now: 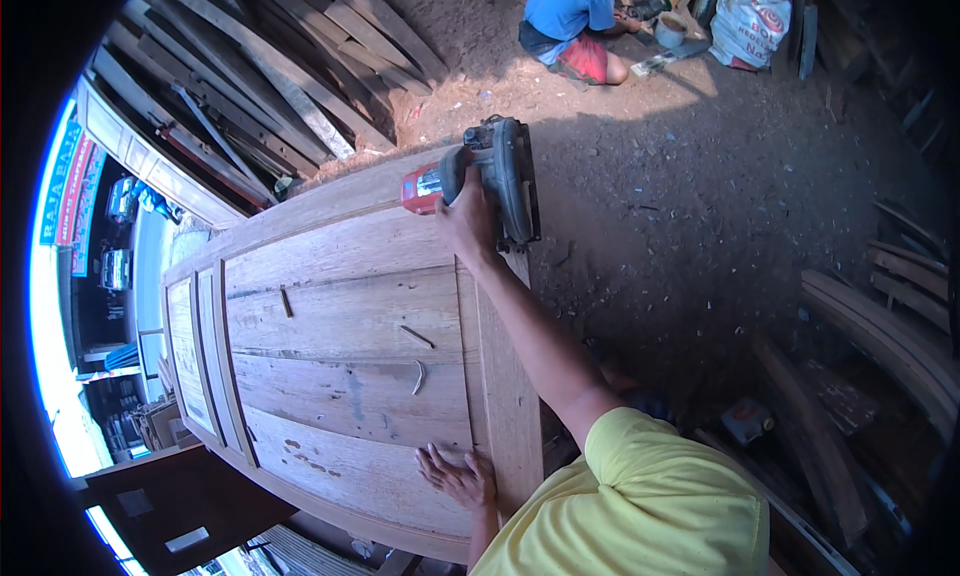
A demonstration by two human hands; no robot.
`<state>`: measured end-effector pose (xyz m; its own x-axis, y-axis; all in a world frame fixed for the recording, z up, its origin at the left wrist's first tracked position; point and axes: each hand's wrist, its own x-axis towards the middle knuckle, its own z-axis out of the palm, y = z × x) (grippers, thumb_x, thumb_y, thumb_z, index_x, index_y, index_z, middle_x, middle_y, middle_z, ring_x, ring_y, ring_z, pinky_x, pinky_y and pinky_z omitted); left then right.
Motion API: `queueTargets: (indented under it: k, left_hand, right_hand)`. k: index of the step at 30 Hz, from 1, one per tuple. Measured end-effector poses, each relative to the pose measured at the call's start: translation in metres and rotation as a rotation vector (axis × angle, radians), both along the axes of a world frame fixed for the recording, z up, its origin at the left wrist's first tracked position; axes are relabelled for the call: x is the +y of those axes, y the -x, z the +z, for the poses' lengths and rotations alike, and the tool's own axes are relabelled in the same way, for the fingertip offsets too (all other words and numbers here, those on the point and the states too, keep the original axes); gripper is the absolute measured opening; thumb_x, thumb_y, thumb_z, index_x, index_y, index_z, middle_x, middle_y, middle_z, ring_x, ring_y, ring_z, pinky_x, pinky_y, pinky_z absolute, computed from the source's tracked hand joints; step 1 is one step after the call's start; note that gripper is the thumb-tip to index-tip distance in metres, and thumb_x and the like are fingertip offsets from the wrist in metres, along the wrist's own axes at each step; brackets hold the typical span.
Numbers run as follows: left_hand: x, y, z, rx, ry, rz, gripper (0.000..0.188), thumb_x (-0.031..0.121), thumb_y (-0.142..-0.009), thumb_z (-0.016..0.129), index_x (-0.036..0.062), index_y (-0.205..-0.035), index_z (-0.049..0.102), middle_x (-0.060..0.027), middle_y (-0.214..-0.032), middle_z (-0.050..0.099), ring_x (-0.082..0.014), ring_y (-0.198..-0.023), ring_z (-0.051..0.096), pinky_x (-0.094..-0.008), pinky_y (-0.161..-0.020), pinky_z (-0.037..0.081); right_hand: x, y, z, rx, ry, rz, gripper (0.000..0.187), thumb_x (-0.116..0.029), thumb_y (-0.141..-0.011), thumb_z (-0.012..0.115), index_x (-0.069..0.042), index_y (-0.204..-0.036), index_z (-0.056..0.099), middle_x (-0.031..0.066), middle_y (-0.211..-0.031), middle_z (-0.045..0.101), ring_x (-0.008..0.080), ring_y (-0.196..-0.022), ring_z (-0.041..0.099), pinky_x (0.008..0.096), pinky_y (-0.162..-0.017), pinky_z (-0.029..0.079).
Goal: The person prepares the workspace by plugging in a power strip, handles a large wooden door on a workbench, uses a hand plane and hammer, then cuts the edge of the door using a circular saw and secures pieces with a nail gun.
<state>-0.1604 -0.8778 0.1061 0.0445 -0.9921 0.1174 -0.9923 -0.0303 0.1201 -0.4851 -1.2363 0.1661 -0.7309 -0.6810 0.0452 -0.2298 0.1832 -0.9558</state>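
My right hand [470, 216] is closed round the handle of a red and dark grey circular saw [512, 181]. The saw sits at the far corner of a panelled wooden door [345, 311], by its right-hand end; its blade is hidden. On the door's near part my left hand [460, 478] lies flat with the fingers spread, touching the boards. A curved wood shaving [419, 378] and two small dark sticks, one [416, 336] near the middle and another [286, 302] farther left, rest on the panel.
Long planks [270, 71] lean in a stack at the upper left. A person in a blue shirt [568, 18] crouches on the dirt floor at the far side, near a white sack [750, 24]. Curved timber pieces [880, 341] lie at the right. A street shows at the left.
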Motion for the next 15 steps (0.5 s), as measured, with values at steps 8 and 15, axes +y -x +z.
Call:
queueTargets:
  k: [8,15]
  left_hand:
    - [0.000,0.000,0.002,-0.020,0.005,0.003,0.077,0.054,-0.106,0.047,0.0007,-0.160,0.034,-0.0282,-0.165,0.032,-0.0452,-0.155,0.029,-0.0626,-0.127,0.018]
    - [-0.002,0.004,0.007,0.008,0.005,0.016,0.077,0.050,-0.103,0.051,0.0011,-0.160,0.035,-0.0272,-0.166,0.033,-0.0453,-0.156,0.029,-0.0625,-0.128,0.017]
  right_hand:
    - [-0.015,0.011,0.002,-0.053,0.011,0.020,0.052,-0.009,-0.083,0.080,0.004,-0.127,0.055,0.0312,-0.105,0.073,0.0497,-0.104,0.071,0.0549,-0.087,0.057]
    - [-0.038,0.022,-0.012,0.016,-0.014,0.004,0.055,-0.015,-0.085,0.080,0.002,-0.131,0.055,0.0295,-0.108,0.074,0.0479,-0.104,0.072,0.0549,-0.089,0.058]
